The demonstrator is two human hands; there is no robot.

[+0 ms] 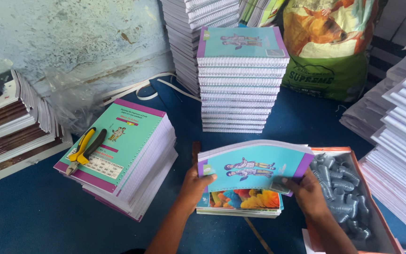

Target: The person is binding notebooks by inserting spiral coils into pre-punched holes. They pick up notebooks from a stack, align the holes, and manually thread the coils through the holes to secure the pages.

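Near the lower middle of the blue table (pixel 34 211), both hands held one teal notebook (pixel 254 167) by its two lower corners. The left hand (pixel 194 184) was clamped on the left corner, with the thumb on the cover and the fingers hidden under it. The right hand (pixel 308 190) gripped the right corner in the same way. The notebook was lifted and bent a little, its pages arching up, and it hung just above a small pile (pixel 240 203) with a colourful cover, which lay flat on the table.

Behind the notebook, farther from the person, a tall stack (pixel 240 89) of spiral-bound notebooks with the same teal cover stood upright. Left of the notebook, a lower stack (pixel 128 164) with a green and purple cover sat on the table at an angle, and yellow pliers (pixel 84 149) rested on top of it. Right of the notebook, just beside the right hand, an open box (pixel 381 221) with an orange rim held many grey spiral coils (pixel 341 188). Farther right, white paper stacks (pixel 400 141) rose in steps. Behind the tall stack and to the right, a printed sack (pixel 330 51) stood. At the far left, more books (pixel 10 122) lay stacked.
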